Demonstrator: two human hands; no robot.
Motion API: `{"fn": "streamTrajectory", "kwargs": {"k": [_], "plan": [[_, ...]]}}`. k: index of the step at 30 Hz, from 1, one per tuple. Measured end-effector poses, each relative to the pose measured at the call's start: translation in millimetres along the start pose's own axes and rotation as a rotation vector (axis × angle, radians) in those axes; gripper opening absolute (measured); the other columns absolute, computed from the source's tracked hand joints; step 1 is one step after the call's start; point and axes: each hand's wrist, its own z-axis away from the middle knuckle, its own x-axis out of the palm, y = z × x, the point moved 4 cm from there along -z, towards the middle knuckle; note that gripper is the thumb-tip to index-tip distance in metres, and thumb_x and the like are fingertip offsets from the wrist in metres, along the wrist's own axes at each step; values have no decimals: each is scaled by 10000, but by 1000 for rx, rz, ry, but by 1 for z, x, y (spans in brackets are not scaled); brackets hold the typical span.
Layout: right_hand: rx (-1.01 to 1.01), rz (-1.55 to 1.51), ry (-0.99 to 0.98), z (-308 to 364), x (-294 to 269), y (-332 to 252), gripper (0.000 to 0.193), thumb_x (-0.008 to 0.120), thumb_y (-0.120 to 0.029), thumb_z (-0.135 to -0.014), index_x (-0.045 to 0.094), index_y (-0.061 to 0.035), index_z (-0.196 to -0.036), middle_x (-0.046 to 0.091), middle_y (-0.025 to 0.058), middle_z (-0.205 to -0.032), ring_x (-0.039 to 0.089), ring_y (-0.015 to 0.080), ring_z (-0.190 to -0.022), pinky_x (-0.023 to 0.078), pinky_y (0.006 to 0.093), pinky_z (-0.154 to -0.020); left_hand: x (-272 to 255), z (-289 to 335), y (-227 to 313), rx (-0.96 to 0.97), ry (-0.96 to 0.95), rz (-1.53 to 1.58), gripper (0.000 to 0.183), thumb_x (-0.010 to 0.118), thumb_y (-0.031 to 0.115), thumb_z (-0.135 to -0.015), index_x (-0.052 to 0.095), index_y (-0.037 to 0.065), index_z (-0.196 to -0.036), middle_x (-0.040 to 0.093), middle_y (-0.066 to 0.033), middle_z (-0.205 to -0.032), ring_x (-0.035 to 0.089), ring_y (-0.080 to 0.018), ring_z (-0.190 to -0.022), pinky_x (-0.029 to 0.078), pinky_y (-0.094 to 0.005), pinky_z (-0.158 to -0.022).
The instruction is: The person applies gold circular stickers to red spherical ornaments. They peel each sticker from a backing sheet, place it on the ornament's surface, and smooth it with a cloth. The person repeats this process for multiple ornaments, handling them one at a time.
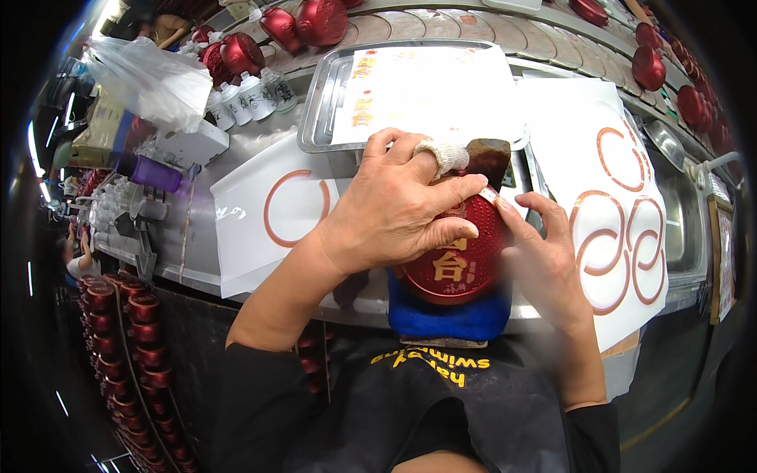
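A round red bottle point(467, 256) with a studded face and gold characters rests on a blue pad point(449, 311) at the bench's front edge. My left hand point(394, 201) is curled over its upper left, thumb lying across the face. White cloth point(443, 155) is wrapped on one of its fingers. My right hand point(548, 252), slightly blurred, closes around the bottle's right side. Between my left fingertip and right thumb, a small pale strip point(490, 194) lies on the bottle's rim. A dark brown flat piece point(489, 160) juts out just beyond; I cannot tell what it is.
Behind my hands is a metal tray point(315, 118) with printed white sheets. Sheets with copper-coloured ring decals point(603, 252) lie right, another decal sheet point(264, 209) left. Small white bottles point(254, 96) and a purple bottle point(154, 172) stand left. Red bottles point(319, 22) sit along the slatted conveyor.
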Motion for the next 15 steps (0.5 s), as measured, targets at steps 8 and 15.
{"fn": "streamTrajectory", "kwargs": {"k": [8,15], "plan": [[172,-223,106,6,5,15,345,696,-178,-971,676,-19,-1276,575,189,-1274,567,337,-1195,480,415,-1003,-1,-7,8,-9,-60,-33,519,569,593,-957,715,188,-1246,694,-109,-1041,567,-320,-1103,334,-479,-1053],[224,-463,68,9,-3,19,198,692,-116,-942,691,-7,-1108,580,175,-1275,574,320,-1206,451,408,-1050,3,-6,12,32,-36,-2,536,582,591,-955,711,169,-1258,695,-121,-1100,561,-332,-1143,329,-485,-1068]]}}
